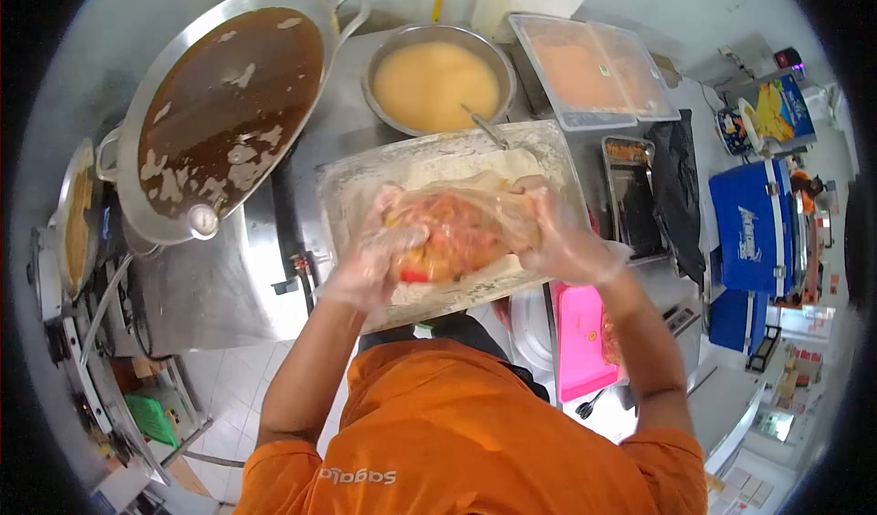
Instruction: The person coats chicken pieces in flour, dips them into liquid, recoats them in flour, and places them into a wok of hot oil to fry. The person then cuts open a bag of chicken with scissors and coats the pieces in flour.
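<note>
While the left hand (382,245), in a loose see-through plastic glove (352,279), grips the near left side of a crumpled, clear plastic bag (457,232), the right hand (544,227), gloved alike, grasps its right edge. The step in hand looks to be handling this filled bag over the tray, with both hands sharing its weight. As I judge it, the next move calls for a firm hold on both sides, since thin film and slick gloves could let the soft load slump.

The bag is above the middle of a shallow, rectangular metal tray (340,186) dusted with white powder (512,161); whether its underside touches the tray I cannot tell. It bulges, glossy and uneven, with pinkish-red, meat-like contents showing through, plus yellow and bright red patches low down. Blur hides whether those patches are print or food, and the mouth of the bag cannot be made out.

Beyond the tray stands a round, grey metal bowl (506,81) of cloudy, pale yellow liquid (434,81), a metal utensil handle (491,131) leaning out over its rim. Leftward sits a broad, two-handled metal wok (131,181) holding dark brown liquid (233,104).
</note>
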`<control>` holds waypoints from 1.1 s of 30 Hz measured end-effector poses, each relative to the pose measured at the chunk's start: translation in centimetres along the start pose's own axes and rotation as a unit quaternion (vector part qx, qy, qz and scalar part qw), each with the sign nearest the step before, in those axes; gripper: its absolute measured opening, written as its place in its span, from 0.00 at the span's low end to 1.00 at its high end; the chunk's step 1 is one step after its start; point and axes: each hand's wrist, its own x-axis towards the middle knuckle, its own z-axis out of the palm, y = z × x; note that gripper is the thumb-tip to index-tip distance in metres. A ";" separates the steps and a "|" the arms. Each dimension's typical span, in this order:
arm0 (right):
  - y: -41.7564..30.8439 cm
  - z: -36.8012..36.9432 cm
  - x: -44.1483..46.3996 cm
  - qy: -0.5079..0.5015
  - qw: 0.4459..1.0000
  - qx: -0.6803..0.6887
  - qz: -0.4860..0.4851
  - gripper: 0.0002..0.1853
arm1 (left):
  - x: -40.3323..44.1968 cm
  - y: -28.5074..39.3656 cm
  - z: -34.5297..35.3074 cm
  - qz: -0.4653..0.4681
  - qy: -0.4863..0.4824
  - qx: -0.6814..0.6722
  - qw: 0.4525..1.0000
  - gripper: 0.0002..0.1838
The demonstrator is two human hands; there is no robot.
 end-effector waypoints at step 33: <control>8.1 10.1 2.7 0.002 0.961 -0.134 0.243 0.17 | 12.6 -13.3 -4.2 -0.111 0.205 0.006 0.973 0.15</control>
